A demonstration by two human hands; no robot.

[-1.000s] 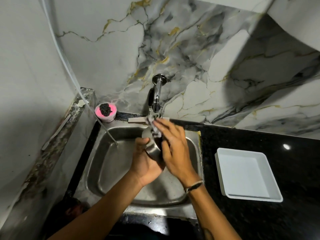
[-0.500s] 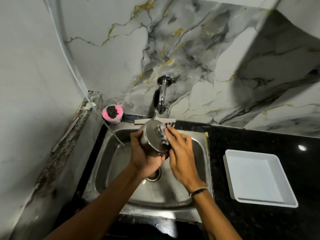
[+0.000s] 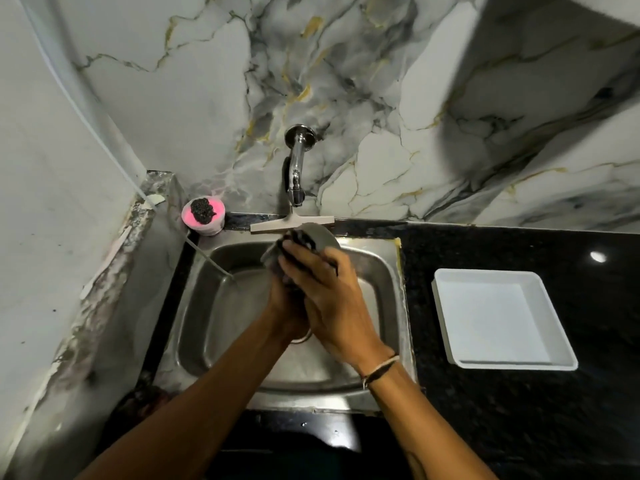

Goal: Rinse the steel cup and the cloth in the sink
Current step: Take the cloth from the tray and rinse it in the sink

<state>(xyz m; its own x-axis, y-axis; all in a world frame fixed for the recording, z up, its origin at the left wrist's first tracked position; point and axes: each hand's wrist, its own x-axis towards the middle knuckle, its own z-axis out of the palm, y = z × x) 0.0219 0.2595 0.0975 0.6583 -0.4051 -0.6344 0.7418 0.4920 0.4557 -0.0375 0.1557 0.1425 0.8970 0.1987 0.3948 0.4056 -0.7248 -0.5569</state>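
Observation:
Over the steel sink, just below the wall tap, both hands meet around the steel cup. Only the cup's grey upper side shows behind my fingers. My left hand grips the cup from beneath and is mostly hidden. My right hand lies across the cup and presses a dark striped cloth against it. I see no water stream from the tap.
A pink soap tub with a black scrubber stands at the sink's back left corner. A white square tray lies on the black counter to the right. A thin white hose dips into the sink from the left wall.
My right hand has slid left over the cup, covering most of it and my left hand. The cup now tilts toward the back of the sink. The view has shifted slightly.

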